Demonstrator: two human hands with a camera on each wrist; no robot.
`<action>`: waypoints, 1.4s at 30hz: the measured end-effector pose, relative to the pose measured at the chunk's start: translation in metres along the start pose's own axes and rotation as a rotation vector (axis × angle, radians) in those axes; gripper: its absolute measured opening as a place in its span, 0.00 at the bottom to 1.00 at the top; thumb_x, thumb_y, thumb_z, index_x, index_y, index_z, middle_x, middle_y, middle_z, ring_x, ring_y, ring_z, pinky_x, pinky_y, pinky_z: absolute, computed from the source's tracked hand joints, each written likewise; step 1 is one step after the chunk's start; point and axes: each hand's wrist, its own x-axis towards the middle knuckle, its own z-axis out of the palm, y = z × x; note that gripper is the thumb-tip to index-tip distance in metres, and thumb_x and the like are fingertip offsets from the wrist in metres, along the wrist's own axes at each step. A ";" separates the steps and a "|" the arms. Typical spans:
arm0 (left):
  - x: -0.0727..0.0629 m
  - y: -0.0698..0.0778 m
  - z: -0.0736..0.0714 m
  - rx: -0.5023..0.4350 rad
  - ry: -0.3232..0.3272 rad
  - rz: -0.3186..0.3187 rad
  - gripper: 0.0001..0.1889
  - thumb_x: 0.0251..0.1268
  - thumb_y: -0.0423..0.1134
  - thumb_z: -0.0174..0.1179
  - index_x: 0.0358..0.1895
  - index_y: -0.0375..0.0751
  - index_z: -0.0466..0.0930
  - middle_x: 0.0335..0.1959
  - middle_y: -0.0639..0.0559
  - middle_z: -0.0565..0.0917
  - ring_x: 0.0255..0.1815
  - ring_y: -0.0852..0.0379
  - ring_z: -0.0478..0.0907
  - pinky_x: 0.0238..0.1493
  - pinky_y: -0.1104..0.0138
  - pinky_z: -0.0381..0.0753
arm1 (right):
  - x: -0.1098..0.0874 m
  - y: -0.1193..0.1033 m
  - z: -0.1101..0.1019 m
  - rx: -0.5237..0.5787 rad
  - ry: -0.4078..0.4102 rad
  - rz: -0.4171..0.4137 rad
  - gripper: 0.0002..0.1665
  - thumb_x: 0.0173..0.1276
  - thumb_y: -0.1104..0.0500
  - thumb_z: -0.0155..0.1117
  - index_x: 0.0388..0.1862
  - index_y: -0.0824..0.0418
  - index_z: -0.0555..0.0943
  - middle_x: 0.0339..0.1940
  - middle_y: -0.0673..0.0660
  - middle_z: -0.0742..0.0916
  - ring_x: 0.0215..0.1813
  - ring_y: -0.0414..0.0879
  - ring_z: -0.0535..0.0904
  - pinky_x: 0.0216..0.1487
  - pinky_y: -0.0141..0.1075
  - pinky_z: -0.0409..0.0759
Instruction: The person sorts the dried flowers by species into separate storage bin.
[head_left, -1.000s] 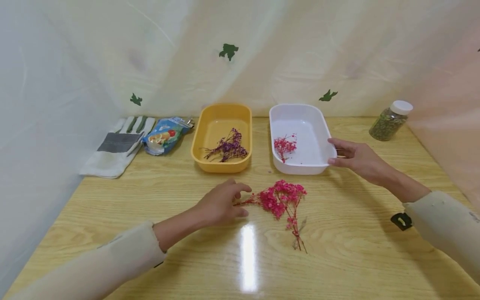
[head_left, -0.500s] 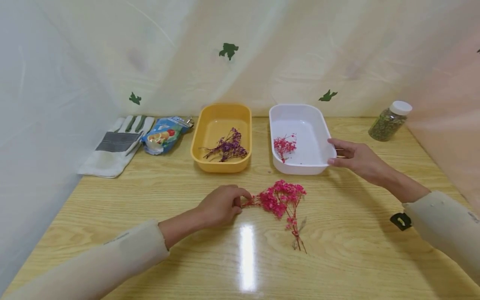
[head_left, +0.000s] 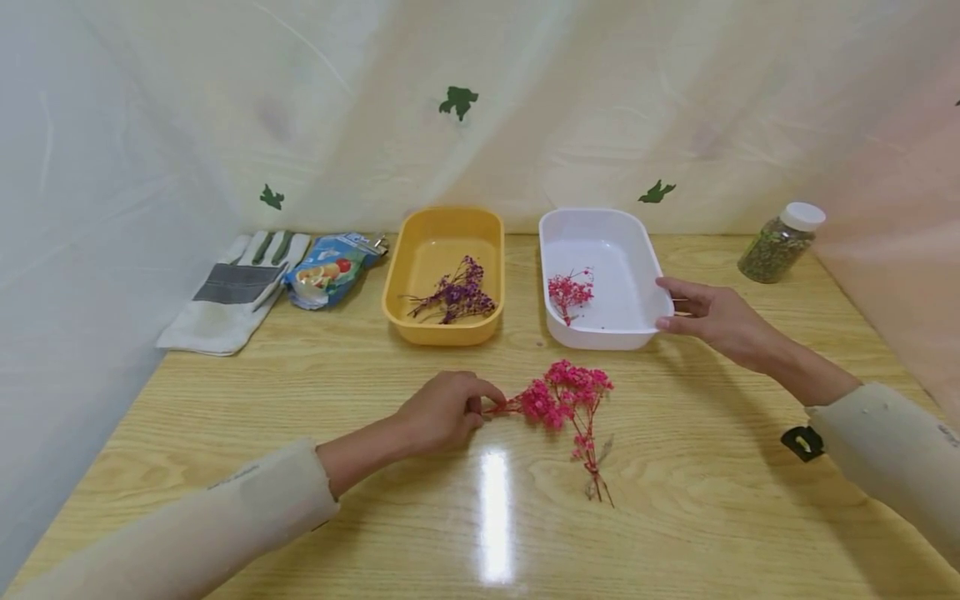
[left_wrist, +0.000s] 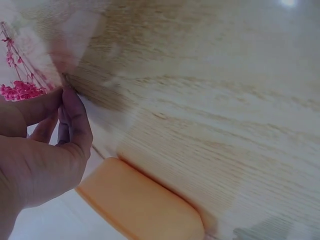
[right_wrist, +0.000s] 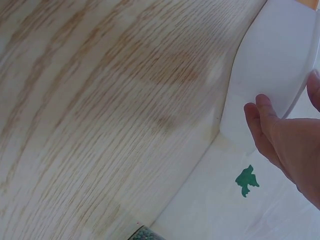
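Observation:
My left hand [head_left: 444,412] pinches the stem ends of a bunch of pink dried flowers [head_left: 551,404] lying on the table. In the left wrist view, thumb and fingertips meet at the stems, and pink blossoms [left_wrist: 22,91] show beyond the hand. Another pink bundle [head_left: 592,479], its stems pointing toward me, overlaps the first; where they part is unclear. My right hand [head_left: 723,327] holds the right side of a white plastic basin [head_left: 643,337]. Fingers touch its outer wall [right_wrist: 272,60] in the right wrist view, with the thumb at the rim. A small reddish sprig [head_left: 570,292] lies inside.
Left of the white basin stands a yellow basin [head_left: 442,335] containing a purple dried sprig [head_left: 461,296]. Work gloves [head_left: 232,287] and a blue food pouch [head_left: 330,271] lie at the back left. A jar with a white lid [head_left: 776,246] stands back right, before a curtain [head_left: 360,108].
My left hand's fingers have come together on the flower stems, after being spread around them a second ago. The stems have shifted very slightly. My right hand and the basins stay put.

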 end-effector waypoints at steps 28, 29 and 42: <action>0.025 0.047 -0.051 -0.099 0.145 0.167 0.18 0.59 0.24 0.63 0.52 0.42 0.84 0.25 0.53 0.80 0.26 0.62 0.75 0.28 0.73 0.77 | -0.002 -0.001 -0.002 0.018 0.001 -0.005 0.44 0.70 0.53 0.62 0.77 0.63 0.52 0.71 0.72 0.65 0.68 0.65 0.66 0.45 0.18 0.74; 0.029 0.048 -0.054 -0.092 0.159 0.162 0.18 0.59 0.25 0.63 0.52 0.42 0.84 0.25 0.52 0.81 0.26 0.61 0.75 0.28 0.72 0.77 | -0.002 -0.001 -0.002 0.015 0.002 -0.004 0.44 0.70 0.53 0.62 0.77 0.63 0.52 0.71 0.72 0.65 0.68 0.65 0.66 0.45 0.17 0.74; 0.078 0.055 -0.074 -0.019 0.156 -0.024 0.18 0.65 0.29 0.59 0.57 0.47 0.81 0.27 0.51 0.81 0.25 0.57 0.73 0.25 0.70 0.71 | 0.001 -0.002 -0.001 -0.029 0.001 0.022 0.45 0.69 0.51 0.62 0.77 0.61 0.52 0.73 0.69 0.64 0.70 0.64 0.65 0.57 0.33 0.75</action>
